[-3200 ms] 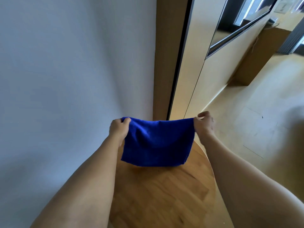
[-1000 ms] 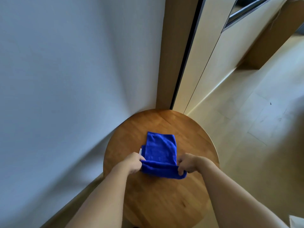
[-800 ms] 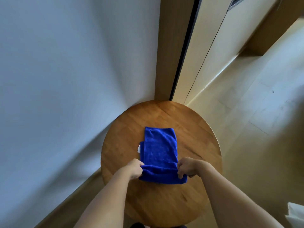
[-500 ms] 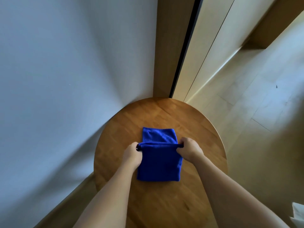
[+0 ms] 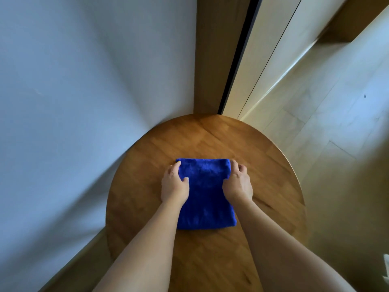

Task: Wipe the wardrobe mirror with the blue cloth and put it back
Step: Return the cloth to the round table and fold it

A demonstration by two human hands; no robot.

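Note:
The blue cloth (image 5: pixel 205 199) lies folded into a flat rectangle in the middle of a round wooden table (image 5: pixel 265 163). My left hand (image 5: pixel 173 186) grips the cloth's far left side, thumb on top and fingers curled at the edge. On the far right side, my right hand (image 5: pixel 239 184) holds it the same way. Both forearms reach in from the bottom of the head view. The wardrobe (image 5: pixel 265 49) shows only its pale lower doors and a dark gap. Its mirror is out of view.
A grey-white wall (image 5: pixel 84 81) runs close along the table's left side. A wooden panel (image 5: pixel 216 53) stands at the corner behind the table. Pale floor (image 5: pixel 336 127) stretches to the right. A white object (image 5: pixel 386 270) peeks in at the lower right edge.
Both hands carried the cloth's near edge forward over itself to the far edge, making one more fold. The cloth now lies shorter and flat, with the hands at its far corners.

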